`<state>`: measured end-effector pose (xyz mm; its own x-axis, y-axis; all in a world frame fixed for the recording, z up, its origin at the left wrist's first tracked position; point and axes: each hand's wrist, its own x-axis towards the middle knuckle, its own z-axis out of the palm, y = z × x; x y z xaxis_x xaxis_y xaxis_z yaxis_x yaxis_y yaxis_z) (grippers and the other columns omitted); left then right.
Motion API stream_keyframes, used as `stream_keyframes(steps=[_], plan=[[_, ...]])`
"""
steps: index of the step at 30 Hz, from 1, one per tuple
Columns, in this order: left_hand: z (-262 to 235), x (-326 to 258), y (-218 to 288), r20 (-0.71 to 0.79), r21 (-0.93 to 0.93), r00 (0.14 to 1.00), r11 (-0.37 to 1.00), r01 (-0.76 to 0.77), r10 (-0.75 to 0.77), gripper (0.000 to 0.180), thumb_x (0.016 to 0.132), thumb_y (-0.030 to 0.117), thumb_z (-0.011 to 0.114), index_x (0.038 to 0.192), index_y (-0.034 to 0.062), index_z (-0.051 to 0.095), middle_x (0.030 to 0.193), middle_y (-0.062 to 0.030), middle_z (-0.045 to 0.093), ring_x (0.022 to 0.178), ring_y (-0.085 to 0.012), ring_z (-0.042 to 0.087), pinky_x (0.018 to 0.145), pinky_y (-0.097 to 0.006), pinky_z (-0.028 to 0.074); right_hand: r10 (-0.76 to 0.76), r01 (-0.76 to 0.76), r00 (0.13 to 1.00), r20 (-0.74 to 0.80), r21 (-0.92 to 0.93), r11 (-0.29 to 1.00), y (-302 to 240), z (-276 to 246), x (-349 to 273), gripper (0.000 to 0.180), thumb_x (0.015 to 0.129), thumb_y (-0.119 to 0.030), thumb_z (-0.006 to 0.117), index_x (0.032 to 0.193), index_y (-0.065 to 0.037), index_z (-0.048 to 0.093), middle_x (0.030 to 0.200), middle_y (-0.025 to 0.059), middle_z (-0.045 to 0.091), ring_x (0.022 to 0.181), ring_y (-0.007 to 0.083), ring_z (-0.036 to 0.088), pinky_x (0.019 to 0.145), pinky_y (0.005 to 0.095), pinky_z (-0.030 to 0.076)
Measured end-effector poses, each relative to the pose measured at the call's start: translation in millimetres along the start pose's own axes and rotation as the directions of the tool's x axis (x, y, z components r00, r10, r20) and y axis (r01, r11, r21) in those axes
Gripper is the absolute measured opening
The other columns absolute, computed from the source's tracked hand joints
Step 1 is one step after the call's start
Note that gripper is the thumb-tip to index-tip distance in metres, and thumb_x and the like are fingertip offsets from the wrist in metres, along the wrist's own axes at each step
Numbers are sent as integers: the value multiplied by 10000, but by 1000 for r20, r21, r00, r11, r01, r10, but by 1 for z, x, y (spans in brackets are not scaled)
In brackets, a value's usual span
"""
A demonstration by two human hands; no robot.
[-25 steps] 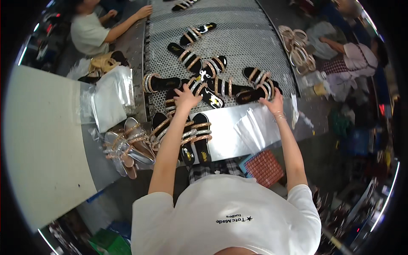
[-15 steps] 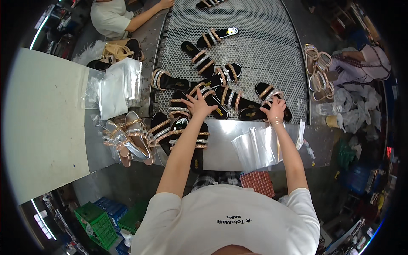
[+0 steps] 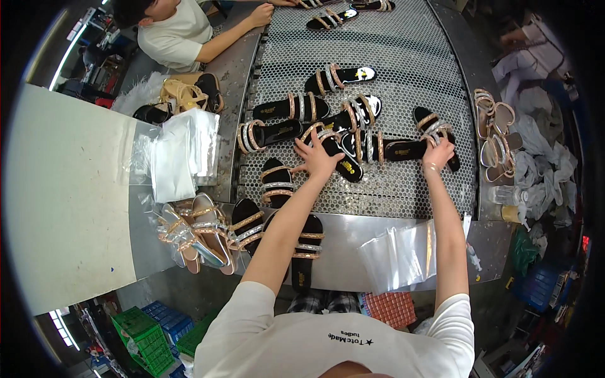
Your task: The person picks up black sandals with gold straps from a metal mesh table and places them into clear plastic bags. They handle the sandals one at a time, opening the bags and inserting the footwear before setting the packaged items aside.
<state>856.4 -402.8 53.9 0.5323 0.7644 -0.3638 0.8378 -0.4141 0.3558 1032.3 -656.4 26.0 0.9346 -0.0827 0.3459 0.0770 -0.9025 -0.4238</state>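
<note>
My left hand (image 3: 317,159) lies fingers spread on a black sandal with gold and silver straps (image 3: 343,162) on the perforated metal belt (image 3: 403,69). My right hand (image 3: 437,153) reaches farther right, its fingers closed on the straps of another black sandal (image 3: 433,126). Between the two hands lies a third black sandal (image 3: 397,150). Several more matching sandals lie on the belt just beyond my hands, one of them (image 3: 291,107) to the upper left.
On the steel ledge (image 3: 353,233) near me lie black sandals (image 3: 306,252), silver sandals (image 3: 189,234) and clear plastic bags (image 3: 403,255). More bags (image 3: 179,154) sit at left. Another person (image 3: 173,31) works at the far left of the belt. Green crates (image 3: 145,334) stand below.
Both hands stay on the sandals on the belt. My head has moved closer, so the belt and sandals fill more of the view. The right hand has closed on its sandal's straps.
</note>
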Motion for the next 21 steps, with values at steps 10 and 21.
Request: stream_keyframes(steps=[10, 21], plan=[[2, -16, -31, -321, -423, 945, 903, -77, -70, 540, 611, 449, 705, 1075, 227, 542, 1206, 9, 469, 1162, -270, 391, 918, -590, 228, -43, 8, 999, 25, 774, 634, -60, -189, -129, 175, 809, 2, 610, 928, -17, 483, 935, 65, 508, 879, 150, 492, 801, 274, 415], [20, -1, -46, -398, -743, 917, 574, -345, 37, 200, 783, 242, 634, 765, 44, 610, 750, -77, 629, 711, -228, 584, 680, -329, 446, 14, -223, 933, 360, 547, 807, -31, -278, -337, 163, 693, 39, 592, 811, -16, 493, 867, 96, 503, 835, 234, 505, 769, 312, 412]])
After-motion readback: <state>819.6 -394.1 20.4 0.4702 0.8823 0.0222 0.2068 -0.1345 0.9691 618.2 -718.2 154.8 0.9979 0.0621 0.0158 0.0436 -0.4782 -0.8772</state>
